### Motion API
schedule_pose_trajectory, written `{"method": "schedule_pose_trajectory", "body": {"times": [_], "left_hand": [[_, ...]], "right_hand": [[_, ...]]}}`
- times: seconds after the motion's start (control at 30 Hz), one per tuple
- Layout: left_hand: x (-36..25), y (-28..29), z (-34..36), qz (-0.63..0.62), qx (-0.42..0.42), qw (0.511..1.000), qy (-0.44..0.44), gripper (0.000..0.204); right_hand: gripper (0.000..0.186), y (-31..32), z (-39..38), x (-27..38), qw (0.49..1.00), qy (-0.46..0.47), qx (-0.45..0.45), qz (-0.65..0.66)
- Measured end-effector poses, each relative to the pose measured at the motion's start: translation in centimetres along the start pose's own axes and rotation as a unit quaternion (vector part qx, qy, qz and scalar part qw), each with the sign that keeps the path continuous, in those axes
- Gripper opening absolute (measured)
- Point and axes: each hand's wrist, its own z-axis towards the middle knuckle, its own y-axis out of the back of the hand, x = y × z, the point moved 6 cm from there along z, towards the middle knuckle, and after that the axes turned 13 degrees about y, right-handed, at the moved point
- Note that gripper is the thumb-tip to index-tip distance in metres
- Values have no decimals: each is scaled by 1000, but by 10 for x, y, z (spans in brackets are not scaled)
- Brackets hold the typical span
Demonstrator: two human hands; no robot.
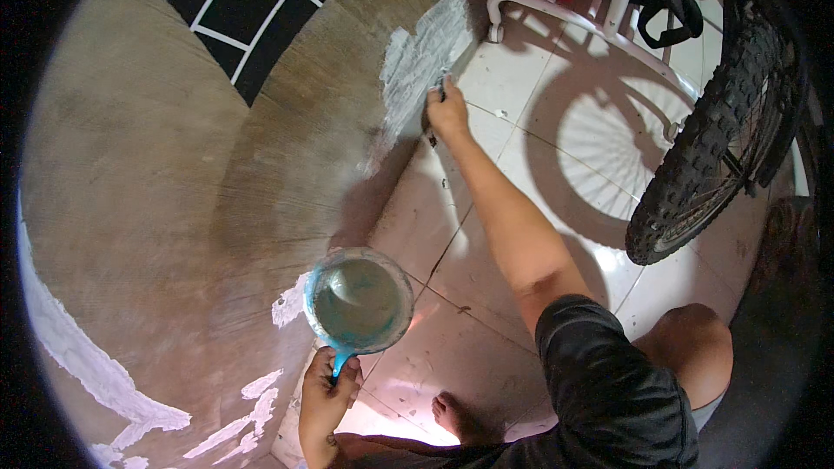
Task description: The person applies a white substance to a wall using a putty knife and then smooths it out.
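Brown plastered wall, white tiled floor, rough white patch low on the wall, round blue-handled pan near the wall, left hand gripping the handle, right hand curled at the patch, its grip unclear

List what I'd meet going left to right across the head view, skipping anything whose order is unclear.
Large white wall patch at lower left → blue-handled pan → right hand → knobbly-tyred wheel.

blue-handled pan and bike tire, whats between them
In the head view, the person's right forearm crosses between the pan and the tire, with tiled floor visible on either side.
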Motion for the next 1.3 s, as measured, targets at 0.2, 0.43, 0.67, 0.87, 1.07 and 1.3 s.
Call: {"method": "schedule_pose_trajectory", "body": {"times": [0.2, 0.43, 0.67, 0.87, 1.07, 1.3], "left_hand": [[-7, -8, 6, 19, 16, 1000, -4, 5], [-14, -12, 15, 27, 22, 999, -22, 5], [-11, -17, 17, 18, 36, 999, -9, 9], [-11, -12, 17, 40, 8, 999, -22, 8], [-18, -13, 7, 32, 18, 999, -27, 7], [-9, -1, 2, 34, 9, 998, -52, 12]], "right_hand": [[57, -9, -38, 7, 996, 85, 17, 13], [52, 28, -49, 8, 996, 60, -57, 27], [52, 34, 5, -5, 998, 45, -46, -4], [44, 12, -83, 21, 988, 118, -48, 89], [47, 62, -2, -5, 995, 38, -85, -30], [54, -2, -48, -4, 999, 24, 8, 34]]}}
